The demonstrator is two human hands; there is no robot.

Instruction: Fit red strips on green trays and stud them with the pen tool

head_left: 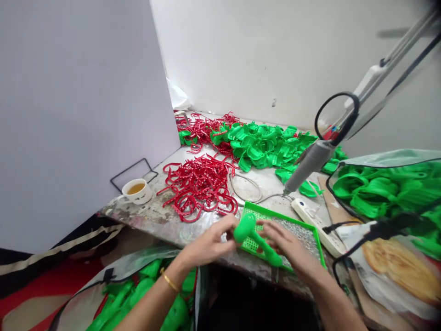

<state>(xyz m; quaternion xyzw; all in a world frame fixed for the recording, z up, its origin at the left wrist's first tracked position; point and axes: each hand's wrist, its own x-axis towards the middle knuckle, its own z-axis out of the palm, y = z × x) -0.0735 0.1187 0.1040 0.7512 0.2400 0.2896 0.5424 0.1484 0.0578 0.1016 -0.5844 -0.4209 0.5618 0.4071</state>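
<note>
- Well, held a green plastic dental impression tray [253,236] up between both hands, its handle slanting down to the right.
- Had the left hand [206,241] closed on the tray's rounded end, with a gold bangle [168,280] on that wrist.
- Had the right hand [285,243] curled around the tray's middle, gripping it from the far side.
- Had a green-rimmed mesh tray [292,232] with glittering metal bits directly beyond and under the right hand.
- Had a tangled heap of red perforated trays [198,188] on the tabletop [155,220] ahead of the left hand, and a white cup of amber tea [136,192] farther left.
- Faced a large pile of green trays [265,145] well ahead of both hands.
- Had a white power strip [317,227] and a grey pen-shaped tool [308,168] beyond the right hand.
- Had a clear bag of green trays [382,188] off to the right of the right hand, and another bag of green trays [138,289] just below the left forearm.
</note>
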